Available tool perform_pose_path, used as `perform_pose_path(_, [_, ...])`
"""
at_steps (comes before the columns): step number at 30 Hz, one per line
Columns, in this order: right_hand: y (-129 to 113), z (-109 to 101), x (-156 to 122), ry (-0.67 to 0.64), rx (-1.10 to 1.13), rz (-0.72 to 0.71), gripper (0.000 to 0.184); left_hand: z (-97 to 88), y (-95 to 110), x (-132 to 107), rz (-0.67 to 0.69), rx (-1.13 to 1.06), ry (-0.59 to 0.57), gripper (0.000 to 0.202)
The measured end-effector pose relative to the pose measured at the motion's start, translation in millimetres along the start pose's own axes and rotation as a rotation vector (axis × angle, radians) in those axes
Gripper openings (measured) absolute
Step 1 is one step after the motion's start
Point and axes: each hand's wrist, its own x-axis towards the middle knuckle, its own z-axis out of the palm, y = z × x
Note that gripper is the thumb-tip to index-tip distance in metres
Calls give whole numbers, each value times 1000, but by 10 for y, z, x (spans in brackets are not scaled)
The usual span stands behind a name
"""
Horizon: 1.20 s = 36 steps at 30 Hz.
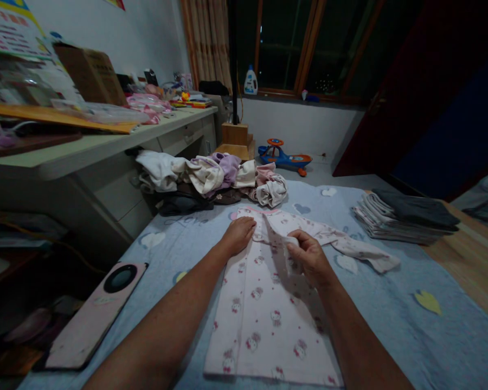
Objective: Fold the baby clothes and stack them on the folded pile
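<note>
- Head view, nearest first: pale printed top (264, 319) laid out flat mid-bed, hem toward the near edge, collar end toward the far edge, one sleeve out toward the right edge. Bed (394, 336) has a blue sheet with hearts and leaves.
- Phone (93, 319): pink back up, round camera bump, lying along the bed's left edge.
- Right hand (309, 257): thumb and fingers closed in a pinch on the top's front, cloth lifted into a fold.
- Left hand (239, 234): fingers together, lightly bent, resting on the top beside the collar. Can't tell if they grip any cloth.
- Folded stack (402, 216): greys, dark piece uppermost, near bed's far right corner.
- Clothes heap (211, 176): white, cream, lilac, dark; unfolded, at bed's far left corner.
- Tabletop (162, 132) along the left: cardboard box (91, 76) near its wall-side edge, clutter around.
- Past bed's far edge: blue-orange ride-on toy (284, 158) on floor.
- Farthest: white bottle (250, 82) on the windowsill (280, 99), curtain (209, 43) to its left.
</note>
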Motion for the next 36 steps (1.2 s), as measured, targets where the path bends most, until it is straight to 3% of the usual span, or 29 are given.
perform_pose_path(5, [40, 262, -97, -281, -203, 37, 27, 0, -70, 53, -51, -189, 75, 36])
perform_pose_path(9, [33, 411, -166, -444, -523, -67, 15, 18, -108, 69, -114, -317, 110, 50])
perform_pose_path(12, [63, 466, -190, -547, -663, -140, 19, 32, -124, 71, -137, -318, 113, 58])
perform_pose_path(16, [142, 480, -213, -647, -734, -135, 30, 22, -122, 62, -111, -266, 106, 45])
perform_pose_path(29, [164, 528, -253, -757, -597, -8, 24, 33, -124, 87, -106, -185, 91, 40])
perform_pose_path(36, [188, 546, -270, -732, -521, 32, 20, 43, -121, 98, -105, -123, 69, 43])
